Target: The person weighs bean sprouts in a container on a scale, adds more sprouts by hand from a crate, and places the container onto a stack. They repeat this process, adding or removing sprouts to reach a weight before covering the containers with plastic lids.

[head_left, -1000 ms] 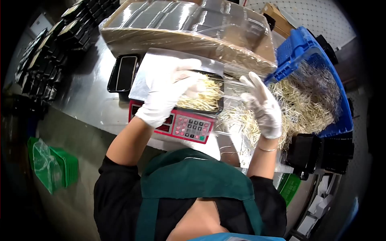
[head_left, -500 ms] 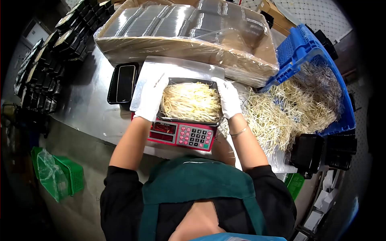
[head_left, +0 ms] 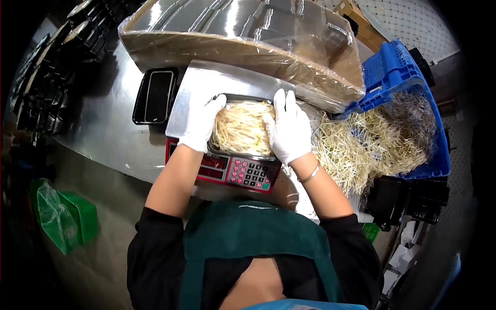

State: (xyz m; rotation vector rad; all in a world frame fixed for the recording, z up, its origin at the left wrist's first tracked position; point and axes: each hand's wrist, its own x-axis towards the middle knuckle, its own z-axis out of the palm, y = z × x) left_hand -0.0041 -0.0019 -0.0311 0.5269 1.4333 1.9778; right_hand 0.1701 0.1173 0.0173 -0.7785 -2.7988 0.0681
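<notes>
A black tray [head_left: 243, 153] filled with pale bean sprouts [head_left: 242, 126] rests over the metal pan [head_left: 187, 98] of a red digital scale [head_left: 251, 174]. My left hand [head_left: 202, 123], in a white glove, grips the tray's left side, fingertips at its far left corner. At the right side my right hand [head_left: 290, 128], also gloved, holds the tray with the thumb over the rim and the fingers stretched along the outer edge. Part of the scale's display is hidden by the tray and my left wrist.
Left of the scale lies a black tray [head_left: 156, 97]. Behind stands a plastic-lined carton [head_left: 206, 49] with stacked clear lids. A blue crate [head_left: 395, 77] spills loose bean sprouts [head_left: 356, 147] at right, near black trays [head_left: 387, 199]. More stacked trays [head_left: 57, 77] stand far left.
My right hand has moved inward over the tray's right edge, its thumb now above the sprouts. My left hand has shifted its fingers to the far left corner. The view has tilted slightly.
</notes>
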